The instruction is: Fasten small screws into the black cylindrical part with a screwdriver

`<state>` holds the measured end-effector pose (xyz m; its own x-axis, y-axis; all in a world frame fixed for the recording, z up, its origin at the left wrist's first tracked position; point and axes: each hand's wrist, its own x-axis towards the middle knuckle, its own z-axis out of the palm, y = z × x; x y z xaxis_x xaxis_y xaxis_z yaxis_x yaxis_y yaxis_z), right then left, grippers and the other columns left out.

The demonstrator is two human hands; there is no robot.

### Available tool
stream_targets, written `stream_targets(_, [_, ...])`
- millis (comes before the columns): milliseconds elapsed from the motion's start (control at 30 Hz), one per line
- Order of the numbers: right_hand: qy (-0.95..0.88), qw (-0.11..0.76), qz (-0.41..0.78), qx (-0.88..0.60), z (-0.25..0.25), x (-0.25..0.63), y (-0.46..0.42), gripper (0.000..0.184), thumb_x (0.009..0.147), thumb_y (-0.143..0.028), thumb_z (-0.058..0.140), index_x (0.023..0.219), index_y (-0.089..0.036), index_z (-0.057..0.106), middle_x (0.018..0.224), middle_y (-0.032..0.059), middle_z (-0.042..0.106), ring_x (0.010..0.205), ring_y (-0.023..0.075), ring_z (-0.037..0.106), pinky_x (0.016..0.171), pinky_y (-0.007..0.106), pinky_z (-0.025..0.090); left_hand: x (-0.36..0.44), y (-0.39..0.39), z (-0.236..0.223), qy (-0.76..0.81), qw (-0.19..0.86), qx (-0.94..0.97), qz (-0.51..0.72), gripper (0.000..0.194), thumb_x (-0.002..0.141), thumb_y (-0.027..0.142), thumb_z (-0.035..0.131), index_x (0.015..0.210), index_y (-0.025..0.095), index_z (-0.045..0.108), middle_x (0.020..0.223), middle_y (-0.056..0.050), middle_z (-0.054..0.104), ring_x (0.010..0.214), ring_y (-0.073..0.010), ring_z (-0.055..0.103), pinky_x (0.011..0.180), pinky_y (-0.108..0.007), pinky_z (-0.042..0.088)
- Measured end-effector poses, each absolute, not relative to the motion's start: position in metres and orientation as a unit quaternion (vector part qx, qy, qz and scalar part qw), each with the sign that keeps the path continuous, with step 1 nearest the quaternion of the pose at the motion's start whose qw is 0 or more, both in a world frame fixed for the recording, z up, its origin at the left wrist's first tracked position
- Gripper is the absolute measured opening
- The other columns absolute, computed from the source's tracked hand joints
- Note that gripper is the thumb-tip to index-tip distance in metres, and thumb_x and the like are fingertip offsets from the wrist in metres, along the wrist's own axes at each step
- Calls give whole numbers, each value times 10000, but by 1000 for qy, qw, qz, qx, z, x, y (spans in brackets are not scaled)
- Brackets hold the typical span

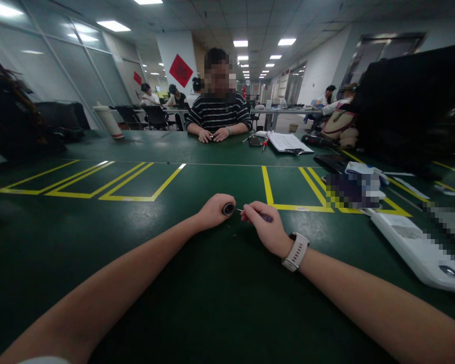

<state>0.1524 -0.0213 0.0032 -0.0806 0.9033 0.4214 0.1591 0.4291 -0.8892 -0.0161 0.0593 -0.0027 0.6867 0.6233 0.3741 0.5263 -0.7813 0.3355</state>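
Observation:
My left hand (214, 211) is closed around a small dark round part with a metallic ring (228, 209), its open end turned toward my right hand. A screwdriver with a purple handle (266, 217) is gripped in my right hand (263, 225), and its thin shaft points left with the tip at the ring's edge. Whether the tip touches the inside cannot be made out. Below the hands, two tiny rings (234, 236) lie on the green table (227, 293). A pale watch band is on my right wrist.
Yellow tape (127, 198) marks boxes on the table. Across it sits a person in a striped top (218, 114), hands on the tabletop. A clipboard (289, 142) lies ahead to the right. Nearer right is a long white device (420, 250). A white cup (108, 121) stands far left.

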Motion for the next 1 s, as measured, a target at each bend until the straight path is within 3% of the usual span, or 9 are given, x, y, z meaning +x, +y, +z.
stream_targets(133, [-665,523,339,-411,5,152,-22,258,826,-318,506,630,-192,620,627,1,583,631,149,534,610,285,394,-17,59,-2,310,97,917,230,57,738,162,515,681,158,511,655,13,537,652,-127,517,669,-269,402])
stream_targets(333, [-524,557,524,-375,1,155,-10,229,769,-320,565,605,-176,632,576,4,597,549,121,511,537,254,386,-17,59,-2,300,109,918,235,37,715,139,526,683,153,513,657,15,526,630,-117,504,635,-249,392])
stream_targets(467, [-469,563,583,-351,-3,156,-6,217,763,-323,572,627,-165,633,611,14,616,544,111,506,517,241,373,-16,60,-3,308,134,909,246,45,719,152,525,681,152,501,648,21,507,607,-109,487,588,-229,378])
stream_targets(567, [-492,566,557,-357,-3,156,-9,221,785,-329,550,649,-174,631,621,9,614,562,116,512,537,250,384,-16,60,-3,318,132,905,251,48,721,158,527,681,152,501,644,24,503,608,-109,483,588,-230,374])
stream_targets(800, [-659,523,359,-404,6,153,-23,253,827,-314,508,632,-185,607,664,7,590,655,147,530,627,289,399,-17,60,-4,320,99,908,251,59,729,166,529,680,154,498,640,27,504,612,-111,488,627,-247,376])
stream_targets(1000, [-583,544,470,-380,1,154,-13,252,792,-339,548,616,-173,620,612,6,598,594,131,526,575,266,398,-17,61,-5,312,107,909,256,50,709,144,534,671,151,502,636,26,504,611,-109,481,623,-241,372])
